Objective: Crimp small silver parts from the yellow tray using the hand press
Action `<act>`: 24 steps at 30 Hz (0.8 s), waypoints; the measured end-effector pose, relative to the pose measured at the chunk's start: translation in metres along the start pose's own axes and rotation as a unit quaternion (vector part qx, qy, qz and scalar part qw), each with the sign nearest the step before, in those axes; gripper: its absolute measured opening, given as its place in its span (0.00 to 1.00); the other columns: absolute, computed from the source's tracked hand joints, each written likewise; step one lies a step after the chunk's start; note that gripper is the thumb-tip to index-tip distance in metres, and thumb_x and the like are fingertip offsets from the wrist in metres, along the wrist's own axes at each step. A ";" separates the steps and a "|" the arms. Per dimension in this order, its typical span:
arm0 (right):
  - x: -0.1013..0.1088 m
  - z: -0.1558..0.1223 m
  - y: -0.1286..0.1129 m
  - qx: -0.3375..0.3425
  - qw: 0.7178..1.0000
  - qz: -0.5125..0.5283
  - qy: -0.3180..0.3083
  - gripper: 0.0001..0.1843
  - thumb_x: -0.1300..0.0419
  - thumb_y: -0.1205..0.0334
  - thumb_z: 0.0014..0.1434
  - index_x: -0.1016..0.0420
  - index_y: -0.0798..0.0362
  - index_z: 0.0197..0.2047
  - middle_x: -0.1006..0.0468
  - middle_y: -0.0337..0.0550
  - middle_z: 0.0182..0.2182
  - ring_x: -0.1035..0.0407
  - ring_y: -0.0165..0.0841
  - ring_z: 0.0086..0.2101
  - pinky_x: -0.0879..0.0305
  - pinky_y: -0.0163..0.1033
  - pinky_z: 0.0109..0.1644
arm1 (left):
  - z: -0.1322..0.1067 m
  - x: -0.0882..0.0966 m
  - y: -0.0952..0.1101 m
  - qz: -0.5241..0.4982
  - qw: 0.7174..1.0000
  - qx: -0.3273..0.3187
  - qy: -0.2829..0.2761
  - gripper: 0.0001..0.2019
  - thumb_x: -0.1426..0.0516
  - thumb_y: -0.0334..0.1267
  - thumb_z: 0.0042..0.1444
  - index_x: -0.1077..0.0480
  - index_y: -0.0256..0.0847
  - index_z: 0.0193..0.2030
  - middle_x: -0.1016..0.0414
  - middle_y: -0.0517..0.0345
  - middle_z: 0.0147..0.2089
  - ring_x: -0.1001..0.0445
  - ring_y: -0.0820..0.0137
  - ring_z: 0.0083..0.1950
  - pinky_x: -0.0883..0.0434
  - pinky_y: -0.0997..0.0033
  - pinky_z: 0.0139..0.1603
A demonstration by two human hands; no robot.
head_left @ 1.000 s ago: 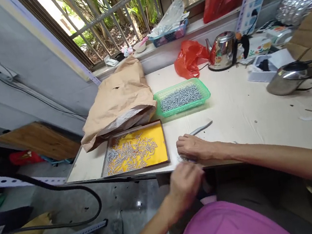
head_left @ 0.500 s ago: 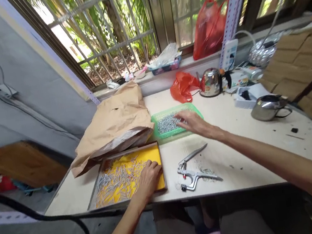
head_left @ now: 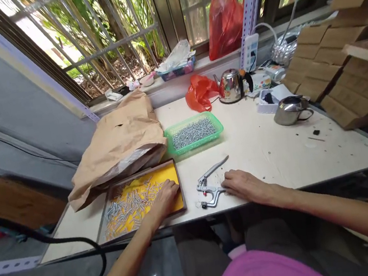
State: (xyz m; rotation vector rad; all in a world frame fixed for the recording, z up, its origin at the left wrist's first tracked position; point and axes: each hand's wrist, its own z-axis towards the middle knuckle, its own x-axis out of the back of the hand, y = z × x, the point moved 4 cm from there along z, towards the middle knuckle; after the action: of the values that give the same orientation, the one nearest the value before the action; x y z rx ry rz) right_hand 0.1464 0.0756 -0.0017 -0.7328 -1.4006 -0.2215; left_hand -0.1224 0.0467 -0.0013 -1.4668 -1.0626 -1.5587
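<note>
My left hand (head_left: 166, 195) rests over the right side of a shallow tray (head_left: 179, 180) with a yellow bottom. Its fingers are curled down; whatever is in them is hidden. Many small slim metal pieces (head_left: 135, 205) lie scattered in that tray. My right hand (head_left: 244, 184) is closed over the lower handle of grey C-jaw pliers (head_left: 209, 194), which lie on the table with handles spread and a spring between them. Behind the pliers stands a green plastic basket (head_left: 219, 128) holding a heap of small silvery metal pieces (head_left: 193, 133).
A large brown paper bag (head_left: 118, 138) lies behind the tray. At the back are a red plastic bag (head_left: 200, 94) and a steel kettle (head_left: 231, 87). Farther right stand a metal pot (head_left: 290, 110) and stacked cardboard (head_left: 328, 61). The table's front edge (head_left: 275, 193) is close to me.
My right hand has come from over the green basket down to the pliers' lower handle. My left hand stays at the tray's right side. The camera view has shifted.
</note>
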 end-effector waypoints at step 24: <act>0.002 -0.006 0.029 0.019 0.986 -0.137 0.090 0.11 0.48 0.71 0.64 0.26 0.57 0.33 0.25 0.46 0.33 0.38 0.35 0.37 0.54 0.41 0.40 | 0.015 -0.027 0.113 -0.591 0.692 0.415 0.009 0.16 0.37 0.47 0.43 0.32 0.36 0.22 0.41 0.68 0.11 0.49 0.82 0.12 0.54 0.79 0.13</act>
State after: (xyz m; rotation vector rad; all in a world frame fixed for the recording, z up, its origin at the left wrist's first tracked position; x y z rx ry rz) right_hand 0.1674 0.0953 -0.0100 -0.4739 -1.3245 -0.4632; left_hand -0.0106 0.0163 -0.0188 0.0199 -2.5242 -1.3613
